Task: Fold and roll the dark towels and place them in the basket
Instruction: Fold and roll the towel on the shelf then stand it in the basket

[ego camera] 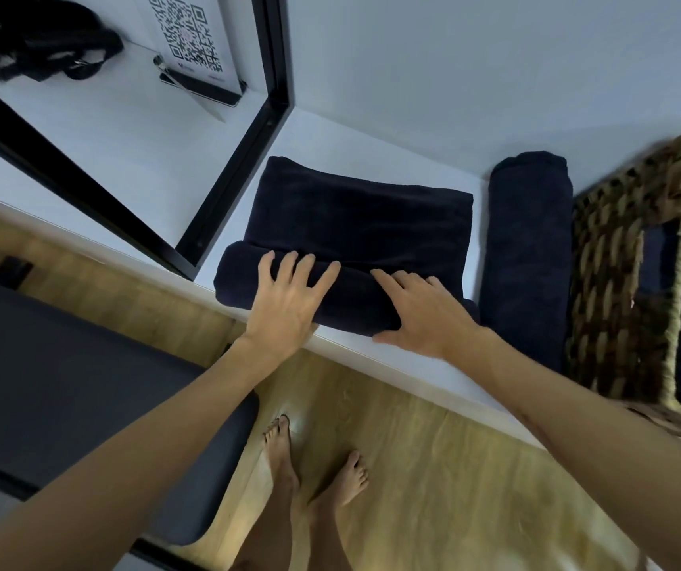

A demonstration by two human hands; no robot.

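Observation:
A dark navy towel [355, 216] lies folded on the white shelf [375, 133], its near end rolled into a thick tube along the shelf's front edge. My left hand [289, 298] rests on the roll's left part with fingers spread and straight. On the roll's right part my right hand [417, 311] presses, fingers extended and thumb at the near side. A second dark towel [526, 257], fully rolled, lies to the right, against the woven basket [614, 282]. Dark cloth shows inside the basket.
A black metal frame post [244, 146] stands at the shelf's left. Beyond it are a QR-code sign [190, 39] and a black strapped bag [29, 39]. A dark padded bench [62, 385] sits lower left over wooden floor, where my bare feet stand.

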